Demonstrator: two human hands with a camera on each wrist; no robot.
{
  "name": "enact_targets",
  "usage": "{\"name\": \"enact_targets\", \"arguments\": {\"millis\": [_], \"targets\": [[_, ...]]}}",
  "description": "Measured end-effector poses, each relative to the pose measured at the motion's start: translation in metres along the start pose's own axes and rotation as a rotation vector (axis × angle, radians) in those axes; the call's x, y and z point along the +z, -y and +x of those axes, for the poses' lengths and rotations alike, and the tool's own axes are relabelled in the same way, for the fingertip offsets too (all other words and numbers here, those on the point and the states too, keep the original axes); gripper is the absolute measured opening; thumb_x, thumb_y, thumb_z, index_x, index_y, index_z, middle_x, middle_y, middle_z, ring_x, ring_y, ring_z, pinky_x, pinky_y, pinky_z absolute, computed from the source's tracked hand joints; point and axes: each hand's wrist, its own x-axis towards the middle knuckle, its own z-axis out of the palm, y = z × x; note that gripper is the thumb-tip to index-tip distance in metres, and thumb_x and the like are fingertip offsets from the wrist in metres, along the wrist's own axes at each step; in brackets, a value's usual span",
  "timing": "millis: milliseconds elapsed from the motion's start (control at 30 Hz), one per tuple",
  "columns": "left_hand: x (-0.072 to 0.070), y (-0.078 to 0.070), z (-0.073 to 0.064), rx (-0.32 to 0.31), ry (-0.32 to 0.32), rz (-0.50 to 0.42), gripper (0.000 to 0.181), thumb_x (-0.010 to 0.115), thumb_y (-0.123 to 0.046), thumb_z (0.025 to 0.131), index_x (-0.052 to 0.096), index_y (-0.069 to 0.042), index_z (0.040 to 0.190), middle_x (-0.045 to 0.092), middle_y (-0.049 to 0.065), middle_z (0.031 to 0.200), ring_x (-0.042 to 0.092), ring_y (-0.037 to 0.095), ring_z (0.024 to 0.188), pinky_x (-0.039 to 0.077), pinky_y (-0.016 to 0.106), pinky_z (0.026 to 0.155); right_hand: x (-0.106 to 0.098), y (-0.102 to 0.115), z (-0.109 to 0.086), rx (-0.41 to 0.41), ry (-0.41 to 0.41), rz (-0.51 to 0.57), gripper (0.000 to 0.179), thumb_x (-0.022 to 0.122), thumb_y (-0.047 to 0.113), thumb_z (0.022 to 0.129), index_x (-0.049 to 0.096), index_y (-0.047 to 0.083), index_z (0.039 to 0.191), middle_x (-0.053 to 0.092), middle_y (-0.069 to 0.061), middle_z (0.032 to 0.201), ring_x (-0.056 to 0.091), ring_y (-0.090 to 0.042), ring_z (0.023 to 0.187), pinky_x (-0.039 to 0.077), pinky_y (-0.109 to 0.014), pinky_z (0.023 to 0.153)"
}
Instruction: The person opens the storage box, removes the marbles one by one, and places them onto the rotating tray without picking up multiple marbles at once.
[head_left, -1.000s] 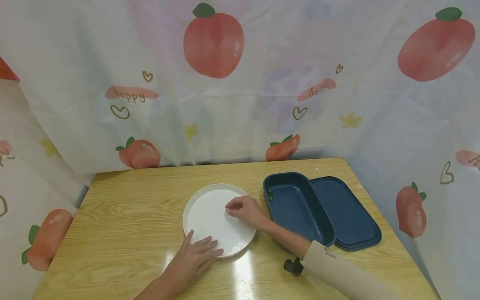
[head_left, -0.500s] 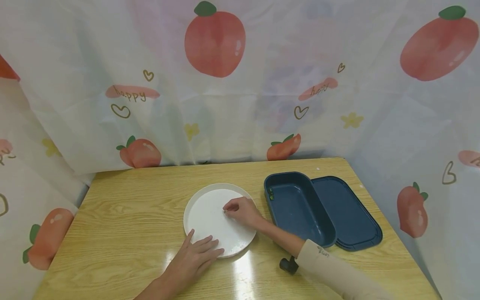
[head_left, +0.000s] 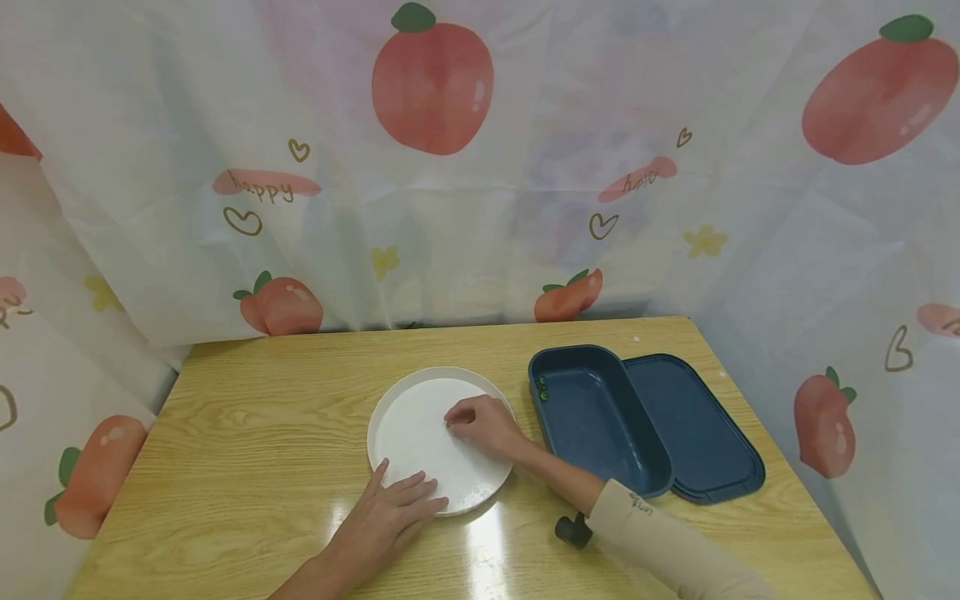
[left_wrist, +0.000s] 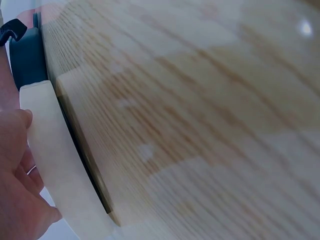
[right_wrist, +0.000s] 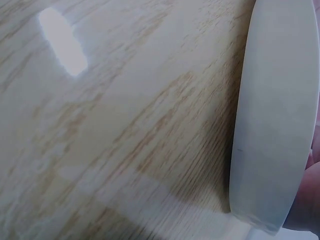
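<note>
A round white tray (head_left: 408,433) with a low raised rim lies on the wooden table in the head view. My left hand (head_left: 393,517) rests on its near left edge, fingers spread out. In the left wrist view, fingertips of that hand (left_wrist: 15,170) sit along the tray's pale side wall (left_wrist: 55,150). Over the middle right of the tray, my right hand (head_left: 486,425) has thumb and fingers brought together, pinching a tiny pale thing mostly covered by the fingertips. The right wrist view gives mainly the tray's side wall (right_wrist: 275,115), with the hand partly behind it.
A deep dark blue container (head_left: 600,417) stands to the right of the tray, with small green pieces (head_left: 542,388) at its left wall. Its flat blue lid (head_left: 697,429) lies just beyond. A black wrist camera (head_left: 573,531) hangs below the right sleeve. Printed curtains (head_left: 465,233) enclose the table.
My right hand has shifted slightly left over the tray, fingertips still together. The left hand stays on the tray's edge, and the container and lid have not moved.
</note>
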Motion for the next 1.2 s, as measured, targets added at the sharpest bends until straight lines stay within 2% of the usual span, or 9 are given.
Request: {"name": "enact_targets", "arguments": {"millis": [200, 733, 867, 1100, 1200], "targets": [[0.0, 0.0, 0.0, 0.008, -0.022, -0.004, 0.026, 0.072, -0.019, 0.089, 0.074, -0.022, 0.115, 0.07, 0.004, 0.12, 0.064, 0.025, 0.115, 0.038, 0.071, 0.095, 0.0, 0.001, 0.0, 0.004, 0.009, -0.004, 0.008, 0.075, 0.005, 0.085, 0.078, 0.008, 0.092, 0.072, 0.005, 0.083, 0.063, -0.007, 0.075, 0.051, -0.024, 0.069], [0.0, -0.002, 0.001, -0.005, -0.006, -0.01, 0.029, 0.074, -0.017, 0.087, 0.073, -0.022, 0.116, 0.07, 0.004, 0.121, 0.063, 0.025, 0.117, 0.038, 0.071, 0.096, -0.004, 0.005, 0.001, 0.02, -0.004, 0.037, 0.013, 0.078, 0.01, 0.085, 0.076, 0.007, 0.098, 0.072, 0.001, 0.093, 0.064, -0.012, 0.08, 0.053, -0.026, 0.069], [0.001, -0.001, 0.001, -0.002, -0.006, 0.0, 0.03, 0.074, -0.017, 0.087, 0.073, -0.022, 0.116, 0.07, 0.004, 0.121, 0.064, 0.025, 0.117, 0.038, 0.071, 0.096, -0.013, 0.013, 0.0, 0.013, -0.014, 0.093, 0.015, 0.076, 0.009, 0.086, 0.076, 0.005, 0.1, 0.073, -0.002, 0.096, 0.066, -0.015, 0.083, 0.053, -0.027, 0.069], [0.0, -0.002, 0.001, -0.009, 0.006, -0.004, 0.03, 0.075, -0.016, 0.087, 0.073, -0.022, 0.116, 0.07, 0.005, 0.121, 0.064, 0.025, 0.117, 0.038, 0.071, 0.095, -0.036, 0.026, -0.006, -0.018, -0.003, 0.199, 0.022, 0.073, 0.008, 0.09, 0.073, -0.001, 0.11, 0.071, -0.016, 0.108, 0.067, -0.023, 0.092, 0.055, -0.032, 0.078], [0.0, -0.002, 0.002, -0.005, 0.002, -0.002, 0.03, 0.075, -0.016, 0.086, 0.073, -0.021, 0.116, 0.07, 0.005, 0.121, 0.064, 0.025, 0.116, 0.038, 0.072, 0.095, -0.046, 0.028, -0.009, -0.016, 0.0, 0.23, 0.023, 0.072, 0.01, 0.091, 0.072, 0.0, 0.113, 0.069, -0.019, 0.113, 0.067, -0.024, 0.095, 0.055, -0.033, 0.08]]}}
